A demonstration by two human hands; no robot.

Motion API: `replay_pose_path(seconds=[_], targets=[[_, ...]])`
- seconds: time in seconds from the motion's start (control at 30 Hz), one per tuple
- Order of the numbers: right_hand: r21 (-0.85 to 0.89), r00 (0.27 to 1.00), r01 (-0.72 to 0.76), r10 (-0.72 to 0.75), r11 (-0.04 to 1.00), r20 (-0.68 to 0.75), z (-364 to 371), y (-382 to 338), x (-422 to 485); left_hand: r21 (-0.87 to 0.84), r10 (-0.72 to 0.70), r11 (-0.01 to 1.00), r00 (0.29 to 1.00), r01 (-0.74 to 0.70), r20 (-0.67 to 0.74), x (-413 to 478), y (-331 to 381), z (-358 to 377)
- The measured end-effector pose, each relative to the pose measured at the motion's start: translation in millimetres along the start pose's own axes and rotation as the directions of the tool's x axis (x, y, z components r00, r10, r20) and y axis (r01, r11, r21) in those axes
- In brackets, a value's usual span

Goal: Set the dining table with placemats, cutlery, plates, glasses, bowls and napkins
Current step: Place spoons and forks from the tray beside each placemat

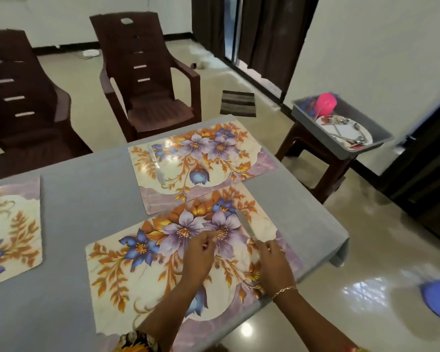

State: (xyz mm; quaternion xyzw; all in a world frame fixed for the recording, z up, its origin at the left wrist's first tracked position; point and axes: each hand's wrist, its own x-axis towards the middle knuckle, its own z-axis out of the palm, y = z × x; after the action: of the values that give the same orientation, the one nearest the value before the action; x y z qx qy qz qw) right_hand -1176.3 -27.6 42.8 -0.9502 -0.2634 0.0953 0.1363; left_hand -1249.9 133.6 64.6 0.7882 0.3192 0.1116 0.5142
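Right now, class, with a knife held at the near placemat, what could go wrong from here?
1. The knife, gripped by the right hand, is slanted close to the right edge of the table; a nudge might send it off.
2. The near placemat reaches the table's front edge, so an arm could drag it.
3. It meets the far placemat; a plate there may sit unevenly.

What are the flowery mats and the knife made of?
The mats look like glossy plastic or laminated sheet: they lie stiff and flat, and light glares off the far one. The knife looks like polished metal, since its blade is pale grey and shiny. Its handle is mostly hidden under the right hand, so I cannot tell that part.
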Motion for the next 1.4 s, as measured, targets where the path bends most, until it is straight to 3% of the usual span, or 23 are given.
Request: replay_pose_path(seconds=[0.13, 0.27, 0.33, 0.4, 0.57, 0.77, 0.87, 0.93, 1.03, 1.1, 1.27, 1.33, 1.4], targets=[[-0.09, 0.988, 0.15, -0.147, 0.985, 0.04, 0, 10, 2, 0.054, 0.025, 0.998, 1.0, -0.026, 0.016, -1, 3, 10], [-0.031, 0.959, 0.274, -0.276, 0.961, -0.071, -7, 33, 6, 0.264, 0.147, 0.952, 0.988, -0.154, 0.046, 1, -1, 24], [-0.032, 0.939, 0.341, -0.342, 0.94, -0.044, -8, 45, 8, 0.397, 0.199, 0.887, 0.971, -0.235, 0.129, 5, -1, 33], [-0.101, 0.911, 0.411, -0.405, 0.906, 0.076, -7, 56, 8, 0.486, 0.231, 0.816, 0.948, -0.312, 0.221, 7, 3, 43], [-0.131, 0.887, 0.445, -0.416, 0.886, 0.199, -11, 67, 3, 0.693, 0.121, 0.6, 0.902, -0.4, 0.415, 8, 14, 66], [-0.137, 0.879, 0.465, -0.437, 0.875, 0.192, -9, 71, -2, 0.778, 0.062, 0.512, 0.919, -0.364, 0.39, 3, 10, 81], [-0.166, 0.866, 0.5, -0.49, 0.85, 0.1, -9, 73, -1, 0.79, 0.08, 0.48, 0.916, -0.381, 0.394, 2, 13, 82], [-0.125, 0.857, 0.506, -0.514, 0.853, -0.038, -13, 75, 1, 0.783, 0.105, 0.48, 0.912, -0.395, 0.396, 2, 13, 84], [-0.062, 0.902, 0.424, -0.427, 0.904, -0.066, -15, 95, 5, 0.761, 0.211, 0.501, 0.911, -0.412, 0.354, 0, 20, 92], [-0.007, 0.935, 0.337, -0.335, 0.942, -0.118, -22, 114, 0, 0.745, 0.193, 0.509, 0.901, -0.431, 0.39, -5, 34, 103], [-0.006, 0.89, 0.307, -0.289, 0.952, -0.353, -43, 174, -17, 0.699, 0.294, 0.521, 0.872, -0.489, 0.392, -14, 71, 158], [0.005, 0.895, 0.276, -0.255, 0.961, -0.366, -54, 200, -16, 0.666, 0.296, 0.542, 0.859, -0.512, 0.419, -15, 93, 181], [0.007, 0.898, 0.225, -0.204, 0.974, -0.39, -66, 226, -17, 0.682, 0.303, 0.495, 0.843, -0.538, 0.444, -17, 113, 203]])
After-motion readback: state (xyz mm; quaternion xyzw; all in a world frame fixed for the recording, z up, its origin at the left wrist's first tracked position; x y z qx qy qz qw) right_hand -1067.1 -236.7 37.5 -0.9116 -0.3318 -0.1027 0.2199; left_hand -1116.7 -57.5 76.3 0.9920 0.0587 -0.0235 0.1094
